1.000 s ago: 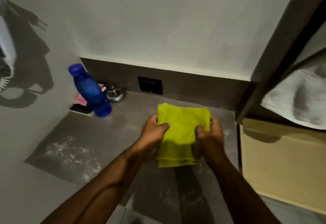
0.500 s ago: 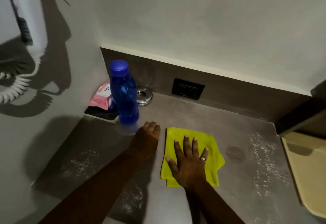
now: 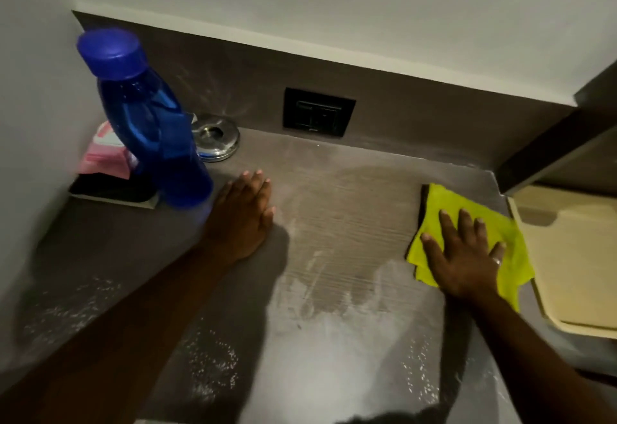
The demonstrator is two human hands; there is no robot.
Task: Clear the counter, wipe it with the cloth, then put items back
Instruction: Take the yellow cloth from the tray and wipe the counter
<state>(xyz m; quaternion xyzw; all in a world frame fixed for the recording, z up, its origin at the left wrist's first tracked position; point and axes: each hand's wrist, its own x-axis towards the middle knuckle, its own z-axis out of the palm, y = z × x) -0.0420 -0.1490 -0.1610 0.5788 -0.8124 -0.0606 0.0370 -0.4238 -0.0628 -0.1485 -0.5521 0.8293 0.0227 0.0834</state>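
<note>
Cloth point(image 3: 474, 220) has slid right across counter point(image 3: 334, 340) under flat right hand point(image 3: 462, 256); left hand point(image 3: 242, 220) stays flat, empty

- No text, brand, number or sign can be read anywhere.
- The pink packet point(image 3: 101, 153) beside the blue bottle point(image 3: 150, 123) bears white markings, too blurred to make out.

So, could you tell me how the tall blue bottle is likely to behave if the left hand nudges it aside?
The blue bottle is tall and narrow-based, so a high push would probably tip it. It seems to hold liquid, so likely fairly heavy. Its smooth plastic may slide on the dusty counter. The left hand lies flat beside its base.
</note>
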